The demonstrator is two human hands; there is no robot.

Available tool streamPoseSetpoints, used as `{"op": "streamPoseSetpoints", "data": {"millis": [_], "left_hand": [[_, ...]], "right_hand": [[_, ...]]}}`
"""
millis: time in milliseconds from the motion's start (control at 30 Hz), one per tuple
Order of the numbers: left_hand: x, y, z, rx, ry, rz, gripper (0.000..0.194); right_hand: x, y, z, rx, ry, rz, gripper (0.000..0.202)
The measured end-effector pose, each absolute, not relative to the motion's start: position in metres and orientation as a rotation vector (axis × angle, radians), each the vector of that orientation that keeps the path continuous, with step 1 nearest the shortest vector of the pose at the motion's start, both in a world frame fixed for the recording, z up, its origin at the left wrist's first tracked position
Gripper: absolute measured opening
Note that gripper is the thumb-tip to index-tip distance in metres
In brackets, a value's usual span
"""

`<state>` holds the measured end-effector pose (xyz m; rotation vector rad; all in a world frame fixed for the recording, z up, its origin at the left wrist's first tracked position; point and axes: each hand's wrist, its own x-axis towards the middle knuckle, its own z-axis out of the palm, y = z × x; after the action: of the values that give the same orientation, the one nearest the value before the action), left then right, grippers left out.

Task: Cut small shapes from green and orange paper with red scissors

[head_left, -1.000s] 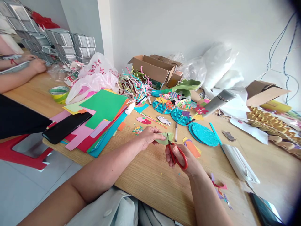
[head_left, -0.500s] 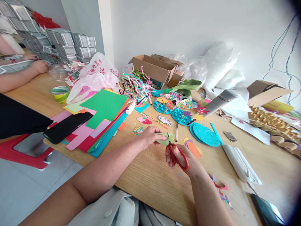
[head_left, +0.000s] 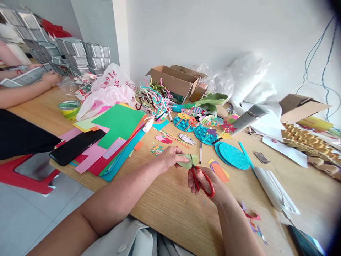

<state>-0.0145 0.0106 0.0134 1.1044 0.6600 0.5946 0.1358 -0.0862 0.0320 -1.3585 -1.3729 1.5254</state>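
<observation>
A piece of light green paper [head_left: 185, 161] is pinched in my left hand [head_left: 171, 158], between thumb and fingers. My right hand [head_left: 205, 181] grips the red handles of a pair of scissors [head_left: 210, 188], and their blades meet the green paper at its right part. Beyond my hands lie a pen [head_left: 200, 153], a white fish cutout [head_left: 186, 138] and a pink and red cutout [head_left: 164, 139]. Small colored bits [head_left: 157, 150] are piled left of the pen. Orange and purple paper pieces [head_left: 220, 170] lie just beyond my right hand.
Stacked colored paper [head_left: 119, 121] and a black phone [head_left: 77, 146] are at the left. Blue discs [head_left: 234, 155], pipe cleaners [head_left: 153, 97] and a cardboard box [head_left: 173, 80] stand farther back. A white case [head_left: 277, 188] lies at the right. Another person's hand [head_left: 51, 79] is far left.
The view has shifted slightly. The green paper sits a little differently at the blades, with both hands still holding on. At the far left, the other person's grey box is now tilted up.
</observation>
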Motion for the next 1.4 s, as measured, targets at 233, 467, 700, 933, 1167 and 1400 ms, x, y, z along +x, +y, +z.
{"op": "streamPoseSetpoints", "data": {"millis": [233,467,700,933,1167,1400], "left_hand": [[-0.0147,0.011,0.0111,1.096,0.641,0.598,0.019],[-0.0147,0.011,0.0116,1.104,0.643,0.582,0.02],[-0.014,0.0104,0.0133,1.064,0.701,0.589,0.026],[-0.0149,0.0095,0.0165,1.067,0.694,0.618,0.023],[-0.0156,0.0102,0.0166,1.087,0.685,0.613,0.022],[-0.0154,0.0107,0.0159,1.096,0.705,0.613,0.022]], "right_hand": [[0.1367,-0.0863,0.0288,-1.373,-1.375,1.514,0.049],[0.1361,-0.0862,0.0291,-1.392,-1.351,1.525,0.048],[0.136,-0.0855,0.0292,-1.428,-1.331,1.522,0.047],[0.1347,-0.0846,0.0321,-1.441,-1.368,1.504,0.048],[0.1362,-0.084,0.0312,-1.437,-1.381,1.502,0.049],[0.1382,-0.0853,0.0331,-1.422,-1.399,1.529,0.048]]}}
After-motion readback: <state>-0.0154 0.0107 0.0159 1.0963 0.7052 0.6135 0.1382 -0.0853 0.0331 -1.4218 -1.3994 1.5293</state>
